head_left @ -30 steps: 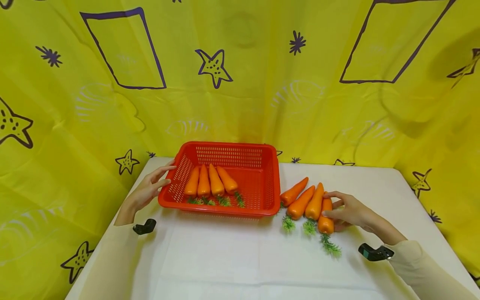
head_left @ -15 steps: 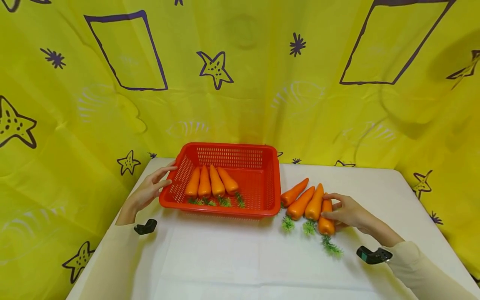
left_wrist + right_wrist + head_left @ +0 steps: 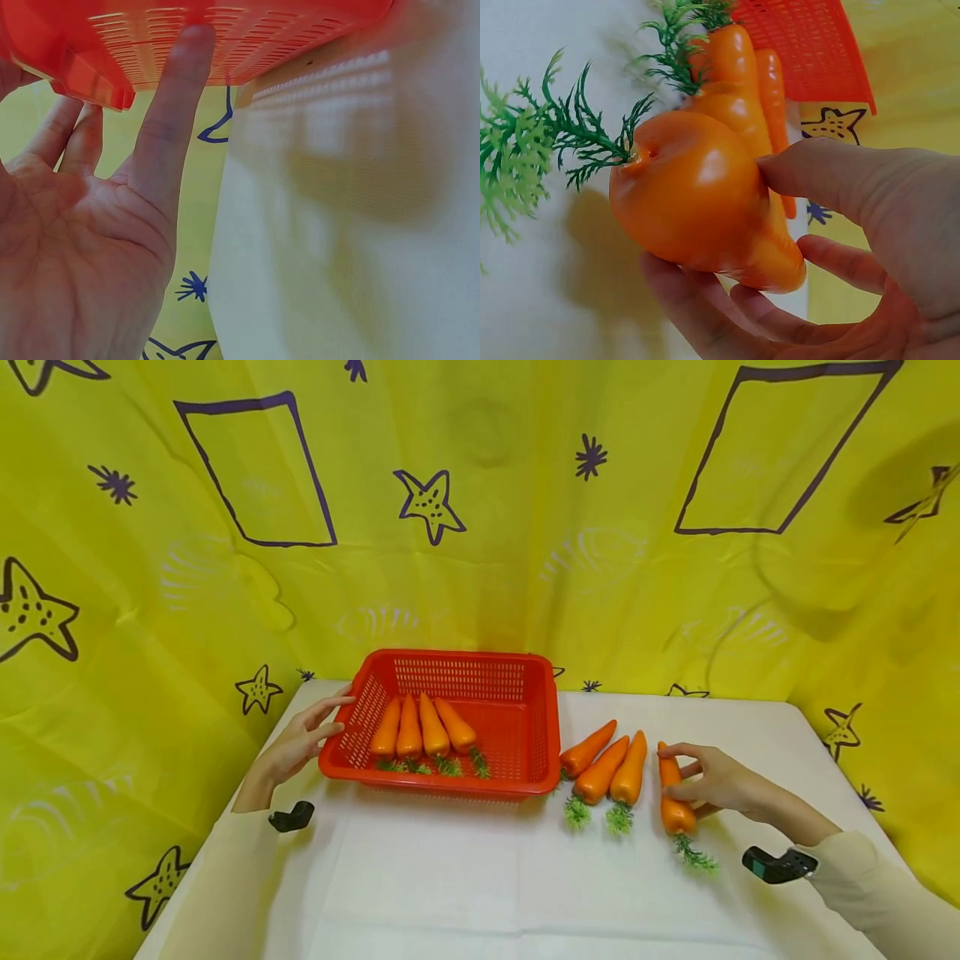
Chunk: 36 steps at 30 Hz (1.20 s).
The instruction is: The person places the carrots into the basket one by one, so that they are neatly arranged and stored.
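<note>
Our right hand (image 3: 720, 781) is holding a carrot (image 3: 678, 815), its fingers partly closed: the thumb is pressing on one side, the other fingers are curving along the opposite side, and the leaves (image 3: 696, 853) are sticking out beyond them toward us. Whether the carrot is touching the table (image 3: 450, 877), we cannot tell. To its left, three more carrots (image 3: 602, 772) are lying beside the basket (image 3: 450, 782), inside which another four (image 3: 432, 727) are resting. Our left hand (image 3: 296, 741) is touching the basket's left end with loosely spread fingers.
</note>
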{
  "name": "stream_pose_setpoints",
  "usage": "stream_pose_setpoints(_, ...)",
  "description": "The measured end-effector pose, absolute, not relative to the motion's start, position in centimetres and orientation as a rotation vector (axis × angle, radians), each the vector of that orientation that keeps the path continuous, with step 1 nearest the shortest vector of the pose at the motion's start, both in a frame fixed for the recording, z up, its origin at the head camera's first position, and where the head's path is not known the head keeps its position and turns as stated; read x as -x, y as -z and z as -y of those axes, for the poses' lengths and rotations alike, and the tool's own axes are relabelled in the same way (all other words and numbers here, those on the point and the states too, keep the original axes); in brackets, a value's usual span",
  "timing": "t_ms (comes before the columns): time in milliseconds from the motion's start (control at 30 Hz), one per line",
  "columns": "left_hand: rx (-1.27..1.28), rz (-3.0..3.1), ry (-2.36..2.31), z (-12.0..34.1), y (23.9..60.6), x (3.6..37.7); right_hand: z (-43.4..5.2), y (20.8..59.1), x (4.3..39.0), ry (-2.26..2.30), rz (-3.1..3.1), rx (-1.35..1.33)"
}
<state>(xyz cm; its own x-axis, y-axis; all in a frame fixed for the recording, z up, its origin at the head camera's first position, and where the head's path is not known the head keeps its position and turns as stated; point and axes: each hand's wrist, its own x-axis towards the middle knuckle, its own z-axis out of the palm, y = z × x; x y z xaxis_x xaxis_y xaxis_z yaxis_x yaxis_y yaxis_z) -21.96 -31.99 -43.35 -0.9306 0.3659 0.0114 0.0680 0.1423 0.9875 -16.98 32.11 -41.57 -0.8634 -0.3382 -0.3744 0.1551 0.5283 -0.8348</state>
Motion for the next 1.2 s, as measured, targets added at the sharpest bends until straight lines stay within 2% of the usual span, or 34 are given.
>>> stream_pose_setpoints(700,-0.451,-2.172,-1.87,32.2,43.5,21.9,-35.1,33.2,18.0,1.228,-2.52,0.381)
stream_pose_setpoints(1200,-0.466,-2.166,-1.871,32.3,43.8,22.1,-34.4,31.8,18.3,1.233,-2.508,0.453)
